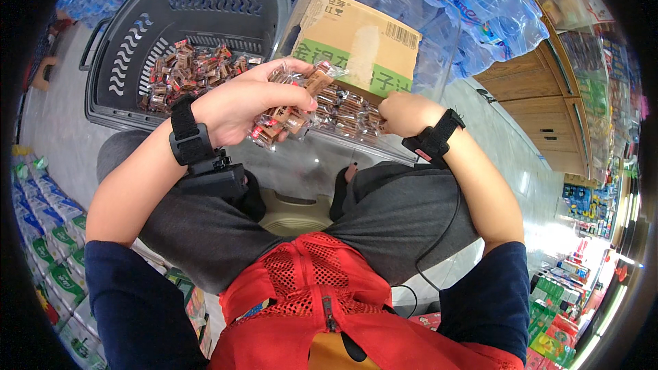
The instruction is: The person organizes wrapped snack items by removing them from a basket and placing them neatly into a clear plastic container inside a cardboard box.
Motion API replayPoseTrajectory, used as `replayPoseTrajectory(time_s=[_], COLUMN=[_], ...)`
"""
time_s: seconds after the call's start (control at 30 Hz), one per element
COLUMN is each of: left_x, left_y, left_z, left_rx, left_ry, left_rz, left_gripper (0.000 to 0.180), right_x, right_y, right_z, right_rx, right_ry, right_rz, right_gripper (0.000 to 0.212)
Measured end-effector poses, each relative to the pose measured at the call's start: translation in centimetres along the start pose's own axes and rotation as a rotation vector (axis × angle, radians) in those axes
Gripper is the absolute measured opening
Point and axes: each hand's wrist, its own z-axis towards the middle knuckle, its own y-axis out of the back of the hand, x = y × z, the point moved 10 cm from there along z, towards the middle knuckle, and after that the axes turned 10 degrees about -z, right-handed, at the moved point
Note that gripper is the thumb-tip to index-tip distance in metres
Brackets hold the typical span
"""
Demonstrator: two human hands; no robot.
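Observation:
My left hand [250, 99] is closed around a bunch of small brown snack pieces [274, 123] in clear wrappers, some sticking out past the thumb. It hangs between a grey plastic basket [110, 106] and a clear plastic bin [449, 48]. More wrapped snack pieces [349, 113] lie in rows along the near side of the bin, in front of a cardboard panel [363, 34] with a green band. At the right end of these rows my right hand [409, 115] is curled, its fingers pressed together; what they hold is hidden. A loose heap of wrapped snack pieces [192, 72] fills part of the basket.
Shrink-wrapped blue bottles [490, 14] stand behind the bin and basket. A wooden cabinet [541, 103] is at the right. A beige plastic stool [295, 212] shows between my legs. Shelves of packaged goods [58, 253] line the left; a black cable [439, 247] runs from my right wrist.

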Motion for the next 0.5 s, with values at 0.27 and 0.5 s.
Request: replayPoseTrajectory(time_s=[0.27,0.5], left_x=[0.4,0.5], left_y=[-0.3,-0.2], left_z=[0.4,0.3], left_rx=[0.038,0.029], left_ry=[0.012,0.014], left_rz=[0.017,0.031], left_gripper=[0.046,0.047], right_x=[1.2,0.4], right_y=[-1.2,-0.1], right_z=[0.7,-0.1], right_rx=[0.036,0.013], right_ry=[0.112,0.070], right_rz=[0.002,0.019], right_gripper=[0.022,0.023])
